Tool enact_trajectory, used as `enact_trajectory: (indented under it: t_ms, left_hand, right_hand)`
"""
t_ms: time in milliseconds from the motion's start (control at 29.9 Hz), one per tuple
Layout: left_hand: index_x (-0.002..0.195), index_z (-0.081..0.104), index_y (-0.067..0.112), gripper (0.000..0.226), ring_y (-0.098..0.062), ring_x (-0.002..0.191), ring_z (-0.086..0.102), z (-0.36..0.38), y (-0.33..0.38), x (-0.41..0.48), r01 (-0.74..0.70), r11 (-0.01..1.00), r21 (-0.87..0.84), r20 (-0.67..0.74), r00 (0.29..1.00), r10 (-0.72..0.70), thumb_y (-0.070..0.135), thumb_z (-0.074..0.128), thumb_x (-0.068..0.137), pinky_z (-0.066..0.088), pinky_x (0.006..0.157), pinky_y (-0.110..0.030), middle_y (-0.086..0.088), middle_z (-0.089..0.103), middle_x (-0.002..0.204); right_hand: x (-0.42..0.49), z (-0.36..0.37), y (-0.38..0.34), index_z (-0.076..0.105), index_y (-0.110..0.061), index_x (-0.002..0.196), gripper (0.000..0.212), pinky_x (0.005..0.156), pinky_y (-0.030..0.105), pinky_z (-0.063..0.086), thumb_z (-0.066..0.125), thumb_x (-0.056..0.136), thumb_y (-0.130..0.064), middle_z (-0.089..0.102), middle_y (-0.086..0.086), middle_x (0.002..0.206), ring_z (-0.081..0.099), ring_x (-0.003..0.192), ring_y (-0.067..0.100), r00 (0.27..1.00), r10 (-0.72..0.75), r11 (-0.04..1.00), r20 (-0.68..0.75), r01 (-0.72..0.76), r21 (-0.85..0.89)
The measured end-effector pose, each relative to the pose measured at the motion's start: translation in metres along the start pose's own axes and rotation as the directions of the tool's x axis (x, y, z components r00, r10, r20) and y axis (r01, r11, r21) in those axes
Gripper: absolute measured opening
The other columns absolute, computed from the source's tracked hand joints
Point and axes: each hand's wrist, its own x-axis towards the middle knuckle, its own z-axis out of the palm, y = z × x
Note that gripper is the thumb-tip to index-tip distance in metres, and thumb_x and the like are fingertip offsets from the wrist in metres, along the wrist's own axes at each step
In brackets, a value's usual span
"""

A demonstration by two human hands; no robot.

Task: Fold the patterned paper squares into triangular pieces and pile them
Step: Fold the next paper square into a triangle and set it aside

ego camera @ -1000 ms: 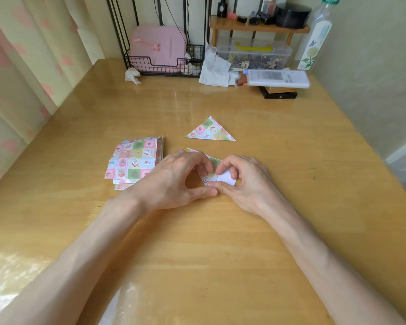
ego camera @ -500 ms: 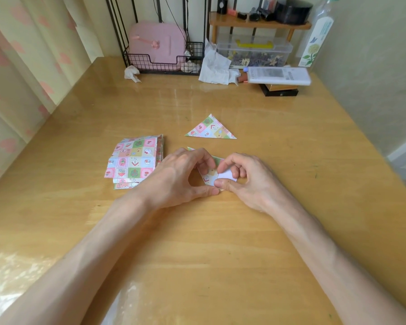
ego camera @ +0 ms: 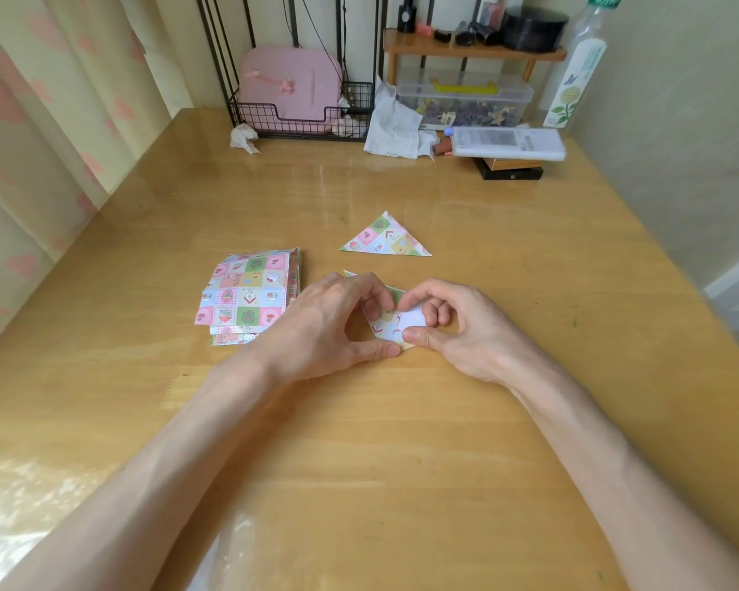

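A patterned paper square (ego camera: 385, 327) lies on the wooden table (ego camera: 402, 441) between my hands, partly folded, its white underside showing. My left hand (ego camera: 329, 324) pinches its left part between thumb and curled fingers. My right hand (ego camera: 457, 324) pinches the white flap with thumb and forefinger. Most of the paper is hidden under my fingers. One folded patterned triangle (ego camera: 385, 238) lies flat just beyond my hands. A stack of unfolded patterned squares (ego camera: 248, 294) sits to the left of my left hand.
At the table's far edge stand a wire basket (ego camera: 299, 117) with a pink case, crumpled tissues (ego camera: 395, 125), a clear plastic box (ego camera: 466, 100) under a small wooden shelf, a white packet (ego camera: 508, 142) on dark boxes and a bottle (ego camera: 579, 66). Curtains hang at left.
My right hand's fingers have curled a little tighter on the white flap and pulled it slightly toward the left hand. The left hand stays in place.
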Motion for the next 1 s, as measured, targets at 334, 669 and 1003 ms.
enact_trajectory:
  t_ms: [334,669,1003]
  left_hand:
    - [0.11,0.059,0.032,0.046,-0.01,0.101,0.049,0.0,0.001,-0.001,-0.037,0.999,0.023,-0.022,0.999,0.038,0.056,0.08,0.077,0.045,0.092,-0.035,0.021,0.058,0.095]
    - [0.112,0.058,0.034,0.044,-0.011,0.107,0.047,-0.003,0.004,-0.004,-0.02,0.999,0.034,-0.016,1.0,0.021,0.054,0.079,0.079,0.043,0.097,-0.034,0.021,0.058,0.1]
    - [0.129,0.049,0.043,0.057,0.0,0.12,0.038,-0.025,-0.004,-0.009,-0.009,0.999,0.049,0.136,0.991,0.002,0.037,0.078,0.08,0.037,0.105,-0.022,0.029,0.059,0.114]
  right_hand:
    - [-0.001,-0.001,-0.001,0.073,-0.032,0.101,0.02,0.077,0.03,0.048,0.079,0.088,-0.019,0.057,-0.008,0.079,0.046,0.074,0.007,1.0,-0.016,1.0,-0.015,0.016,0.008]
    - [-0.005,0.005,-0.008,0.071,-0.035,0.1,0.023,0.082,0.03,0.044,0.083,0.082,-0.039,0.051,-0.012,0.086,0.047,0.082,0.004,0.998,-0.02,0.987,-0.057,0.011,-0.161]
    - [-0.008,0.011,-0.021,0.063,-0.037,0.098,0.041,0.096,0.036,0.039,0.081,0.071,-0.062,0.047,-0.013,0.087,0.048,0.095,0.01,0.997,0.04,0.972,-0.07,-0.055,-0.23]
